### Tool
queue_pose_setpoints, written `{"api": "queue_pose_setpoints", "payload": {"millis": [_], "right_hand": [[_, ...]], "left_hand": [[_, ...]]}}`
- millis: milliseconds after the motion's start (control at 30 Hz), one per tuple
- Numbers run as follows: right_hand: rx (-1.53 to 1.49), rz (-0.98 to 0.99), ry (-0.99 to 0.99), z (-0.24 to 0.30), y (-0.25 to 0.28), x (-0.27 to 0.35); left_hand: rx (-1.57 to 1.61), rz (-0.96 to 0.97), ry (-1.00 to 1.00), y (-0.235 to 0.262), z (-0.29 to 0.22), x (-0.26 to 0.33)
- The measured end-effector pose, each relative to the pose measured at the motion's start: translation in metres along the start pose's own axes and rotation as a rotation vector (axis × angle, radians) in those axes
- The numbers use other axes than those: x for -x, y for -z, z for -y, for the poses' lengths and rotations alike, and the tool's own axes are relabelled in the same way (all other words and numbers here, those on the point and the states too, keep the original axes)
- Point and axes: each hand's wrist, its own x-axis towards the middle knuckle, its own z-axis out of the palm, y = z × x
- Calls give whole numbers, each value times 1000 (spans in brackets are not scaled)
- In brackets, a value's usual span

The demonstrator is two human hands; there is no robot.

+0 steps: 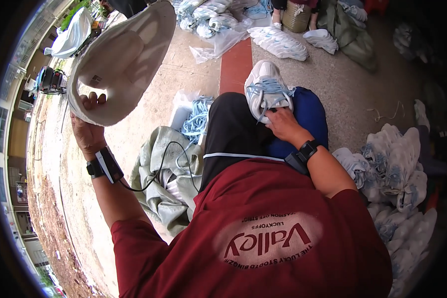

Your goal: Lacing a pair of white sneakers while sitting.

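My left hand is raised at the left and grips the brim of a cream wide-brimmed hat; its fingertips curl over the inner side and the hollow crown faces me. On my right knee, over blue cloth, rests a white sneaker, toe pointing away. Light blue laces lie loosely across its front. My right hand holds the sneaker at its ankle opening, and some of its fingertips are hidden inside or behind the collar.
A bundle of light blue laces lies left of my legs, beside a grey-green sack. White shoes are heaped at the right. More shoes lie ahead, near another person's feet. A black cable runs from my left wrist device.
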Motion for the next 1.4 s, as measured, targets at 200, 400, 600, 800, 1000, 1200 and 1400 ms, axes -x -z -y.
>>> {"api": "queue_pose_setpoints", "payload": {"millis": [200,400,600,800,1000,1200,1400], "right_hand": [[12,26,-84,-1,-3,2],[-176,-203,-11,-11,14,13],[-493,-720,-611,-38,50,24],[-339,-436,-315,-19,23,-22],[-253,-393,-139,-35,1,-21],[-115,-50,-261,-21,-4,2],[-36,-33,-211,-22,-2,6]], "left_hand": [[-270,78,30,-84,93,0],[-778,464,-19,-195,201,37],[-966,739,-83,-216,279,71],[-1055,847,-24,-214,284,81],[-1017,541,-349,-224,257,48],[-1155,209,64,-198,333,78],[-944,157,103,-195,337,81]]}}
